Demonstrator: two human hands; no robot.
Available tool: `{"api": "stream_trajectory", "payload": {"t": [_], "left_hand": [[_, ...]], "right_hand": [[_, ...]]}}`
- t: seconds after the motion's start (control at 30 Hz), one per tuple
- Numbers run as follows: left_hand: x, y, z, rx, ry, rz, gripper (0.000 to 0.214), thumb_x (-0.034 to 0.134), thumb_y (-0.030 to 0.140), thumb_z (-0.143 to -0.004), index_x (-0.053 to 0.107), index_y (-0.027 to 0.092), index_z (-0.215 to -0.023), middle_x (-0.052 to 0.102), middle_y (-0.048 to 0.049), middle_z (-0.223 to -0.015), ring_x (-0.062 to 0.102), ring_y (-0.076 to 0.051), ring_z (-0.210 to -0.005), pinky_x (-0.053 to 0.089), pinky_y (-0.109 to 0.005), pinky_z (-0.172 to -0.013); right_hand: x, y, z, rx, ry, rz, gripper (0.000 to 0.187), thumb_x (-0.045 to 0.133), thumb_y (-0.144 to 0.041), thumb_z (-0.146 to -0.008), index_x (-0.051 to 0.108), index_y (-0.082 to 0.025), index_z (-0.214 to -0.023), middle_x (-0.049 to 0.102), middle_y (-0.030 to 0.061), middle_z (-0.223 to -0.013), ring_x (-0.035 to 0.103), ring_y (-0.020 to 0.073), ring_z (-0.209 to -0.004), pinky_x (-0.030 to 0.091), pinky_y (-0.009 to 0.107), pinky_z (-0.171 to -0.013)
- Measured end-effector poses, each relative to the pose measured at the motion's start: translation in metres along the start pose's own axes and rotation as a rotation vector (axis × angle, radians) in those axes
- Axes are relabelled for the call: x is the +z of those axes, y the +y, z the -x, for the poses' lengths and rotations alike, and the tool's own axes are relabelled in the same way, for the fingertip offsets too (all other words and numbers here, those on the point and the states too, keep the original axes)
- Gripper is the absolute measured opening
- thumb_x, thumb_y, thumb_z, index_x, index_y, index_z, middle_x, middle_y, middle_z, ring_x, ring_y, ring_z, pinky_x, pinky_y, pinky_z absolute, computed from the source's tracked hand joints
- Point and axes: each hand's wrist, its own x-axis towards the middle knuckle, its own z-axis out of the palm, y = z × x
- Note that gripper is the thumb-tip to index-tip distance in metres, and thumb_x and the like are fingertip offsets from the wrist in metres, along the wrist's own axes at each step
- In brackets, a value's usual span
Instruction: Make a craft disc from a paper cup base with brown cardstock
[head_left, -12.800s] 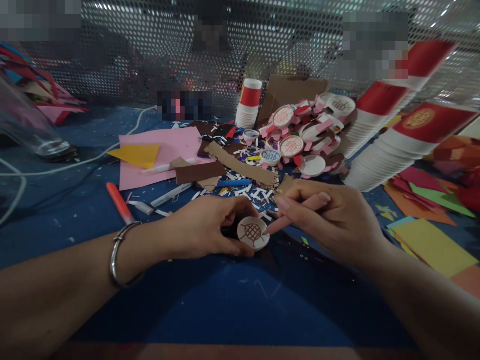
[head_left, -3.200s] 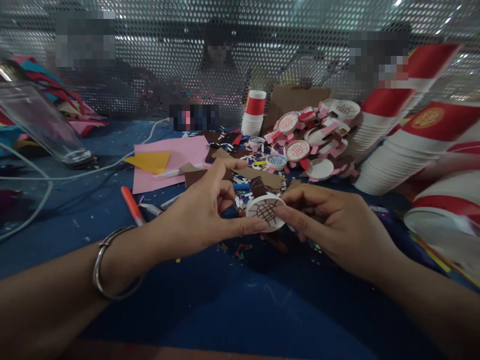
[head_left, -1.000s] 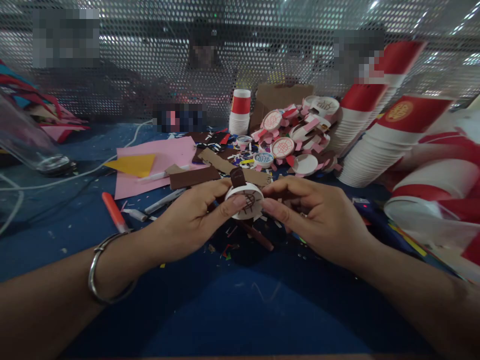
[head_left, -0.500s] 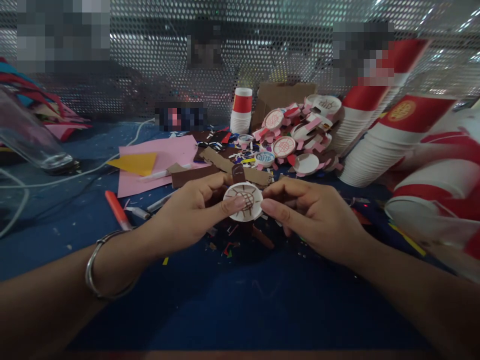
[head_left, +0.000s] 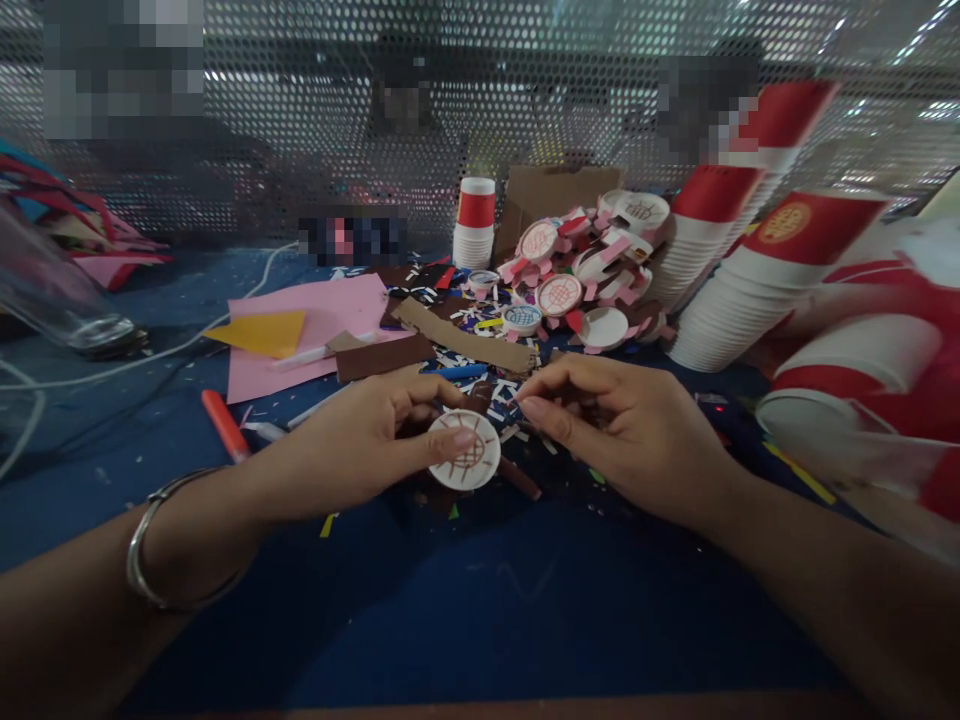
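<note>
My left hand [head_left: 367, 440] grips a cut-off paper cup bottom [head_left: 463, 465], thumb pressed on its face. Brown lines form a grid on the white disc, with short strokes out to the rim. Brown paper strips [head_left: 520, 479] stick out beside and behind it. Off to the right, apart from the disc, my right hand [head_left: 622, 425] has thumb and forefinger pinched together. Whatever may be between those fingertips is too small to make out. Below and behind the fingers lie white paper scraps [head_left: 504, 398], and a blue pen [head_left: 461, 371] shows just beyond my left hand.
Decorated cup bottoms [head_left: 559, 295] with pink tabs are heaped at the back right. Stacked red-and-white paper cups [head_left: 720, 310] lean beside them. Pink paper [head_left: 315, 300], a cardboard strip [head_left: 465, 335], an orange marker [head_left: 223, 424] and a tilted glass [head_left: 82, 300] lie around the blue table.
My right hand has come away from the cup bottom. My left hand has brought the cup bottom slightly left and lower, and the blue pen has come into sight behind it.
</note>
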Motion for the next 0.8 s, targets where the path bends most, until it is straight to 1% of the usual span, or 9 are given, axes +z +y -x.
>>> {"api": "stream_trajectory", "payload": {"t": [0.1, 0.17, 0.23, 0.33, 0.4, 0.57, 0.67, 0.73, 0.8], "left_hand": [[-0.002, 0.001, 0.002, 0.055, -0.008, -0.156, 0.035, 0.065, 0.047, -0.093, 0.067, 0.022, -0.117, 0.078, -0.0059, -0.095, 0.071, -0.02, -0.081, 0.052, -0.026, -0.063], [-0.004, 0.003, 0.004, 0.086, 0.024, -0.284, 0.033, 0.063, 0.047, -0.093, 0.068, 0.021, -0.113, 0.076, -0.0052, -0.091, 0.068, -0.02, -0.077, 0.05, -0.027, -0.062], [-0.005, 0.005, 0.005, 0.097, 0.041, -0.38, 0.031, 0.063, 0.048, -0.093, 0.069, 0.021, -0.108, 0.072, -0.0026, -0.084, 0.065, -0.018, -0.071, 0.047, -0.026, -0.06], [-0.005, 0.006, 0.006, 0.079, 0.033, -0.399, 0.029, 0.063, 0.046, -0.092, 0.071, 0.023, -0.106, 0.068, 0.0005, -0.075, 0.061, -0.016, -0.064, 0.043, -0.025, -0.056], [-0.005, 0.005, 0.006, 0.075, 0.021, -0.394, 0.027, 0.062, 0.043, -0.092, 0.072, 0.023, -0.107, 0.069, 0.0003, -0.076, 0.061, -0.016, -0.064, 0.043, -0.025, -0.056], [-0.006, 0.003, 0.004, 0.094, 0.06, -0.476, 0.027, 0.062, 0.036, -0.09, 0.072, 0.023, -0.112, 0.074, -0.0031, -0.089, 0.064, -0.018, -0.072, 0.045, -0.028, -0.062], [-0.007, 0.004, 0.004, 0.079, 0.037, -0.499, 0.027, 0.058, 0.038, -0.093, 0.071, 0.023, -0.112, 0.074, -0.0031, -0.088, 0.064, -0.018, -0.069, 0.044, -0.028, -0.06], [-0.008, 0.004, 0.005, 0.078, 0.024, -0.502, 0.028, 0.056, 0.041, -0.095, 0.07, 0.022, -0.109, 0.073, -0.0025, -0.085, 0.062, -0.017, -0.067, 0.042, -0.027, -0.058], [-0.009, 0.004, 0.005, 0.071, 0.016, -0.505, 0.028, 0.055, 0.042, -0.096, 0.07, 0.022, -0.107, 0.072, -0.0021, -0.083, 0.062, -0.017, -0.066, 0.041, -0.027, -0.058]], "right_hand": [[-0.002, 0.0, 0.001, -0.041, 0.015, 0.049, 0.012, 0.064, -0.027, -0.096, 0.073, -0.019, -0.096, 0.071, 0.0011, -0.085, 0.059, 0.0109, -0.064, 0.044, 0.024, -0.055], [-0.005, -0.002, 0.0, -0.066, 0.01, 0.079, 0.013, 0.063, -0.027, -0.096, 0.073, -0.018, -0.097, 0.071, 0.0022, -0.086, 0.059, 0.0116, -0.065, 0.045, 0.024, -0.057], [-0.007, -0.003, -0.001, -0.079, -0.006, 0.119, 0.013, 0.063, -0.026, -0.096, 0.072, -0.017, -0.098, 0.071, 0.0031, -0.086, 0.059, 0.0124, -0.067, 0.046, 0.025, -0.06], [-0.012, -0.006, -0.003, -0.052, -0.053, 0.178, 0.013, 0.062, -0.026, -0.096, 0.071, -0.017, -0.095, 0.071, 0.0034, -0.085, 0.059, 0.0134, -0.067, 0.045, 0.026, -0.061], [-0.015, -0.008, -0.003, -0.035, -0.083, 0.221, 0.013, 0.061, -0.026, -0.096, 0.07, -0.018, -0.094, 0.071, 0.0032, -0.083, 0.06, 0.0139, -0.066, 0.044, 0.027, -0.061], [-0.024, -0.016, 0.001, -0.061, -0.136, 0.365, 0.012, 0.061, -0.025, -0.095, 0.07, -0.018, -0.096, 0.073, 0.0053, -0.087, 0.064, 0.0166, -0.069, 0.045, 0.028, -0.061], [-0.036, -0.022, 0.01, -0.063, -0.079, 0.395, 0.012, 0.06, -0.028, -0.096, 0.07, -0.02, -0.097, 0.075, 0.0055, -0.089, 0.068, 0.0185, -0.071, 0.048, 0.029, -0.06], [-0.048, -0.022, 0.021, -0.029, -0.021, 0.408, 0.013, 0.062, -0.032, -0.096, 0.071, -0.023, -0.098, 0.076, 0.0049, -0.087, 0.069, 0.019, -0.068, 0.049, 0.03, -0.057], [-0.064, -0.017, 0.036, 0.025, 0.071, 0.435, 0.013, 0.065, -0.036, -0.094, 0.073, -0.027, -0.099, 0.077, 0.0049, -0.084, 0.07, 0.0191, -0.063, 0.051, 0.032, -0.054]]}}
